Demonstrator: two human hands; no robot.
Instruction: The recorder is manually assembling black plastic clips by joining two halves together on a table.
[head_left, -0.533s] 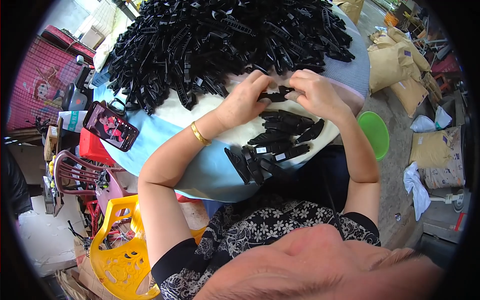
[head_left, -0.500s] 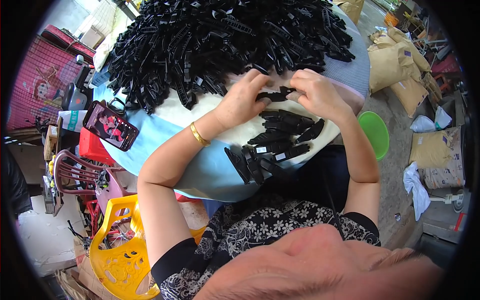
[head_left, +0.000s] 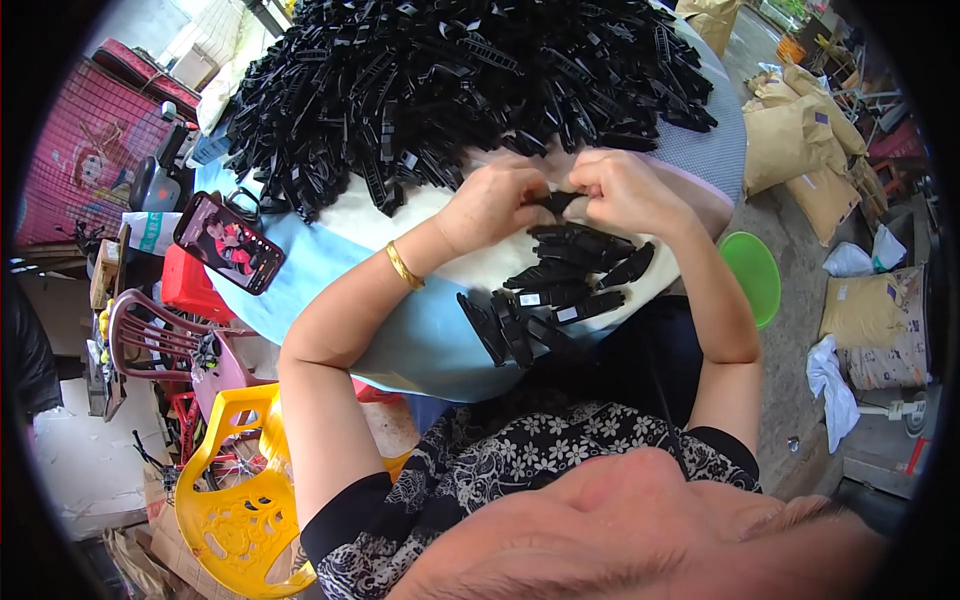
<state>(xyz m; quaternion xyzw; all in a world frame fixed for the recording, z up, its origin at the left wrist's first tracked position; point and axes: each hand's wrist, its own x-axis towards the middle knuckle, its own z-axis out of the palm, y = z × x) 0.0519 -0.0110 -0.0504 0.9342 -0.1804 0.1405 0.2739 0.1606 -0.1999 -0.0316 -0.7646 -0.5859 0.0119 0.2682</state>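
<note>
Head view: your left hand [head_left: 492, 205] and right hand [head_left: 628, 195] pinch seemingly one black part [head_left: 558, 203], finger-obscured; dark heap [head_left: 450, 90] fills upper centre, phone [head_left: 228, 243] at left.

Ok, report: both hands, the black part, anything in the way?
Left hand, right hand: both gripping one black part. Smaller black pile nearer the body, big heap beyond. Nothing visibly blocking.

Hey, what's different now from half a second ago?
The left hand and right hand have drawn slightly closer together, covering more of the black piece between them. Both still hold it. The whole view shifted slightly. The large heap, the small group of black pieces and the phone stayed put.
</note>
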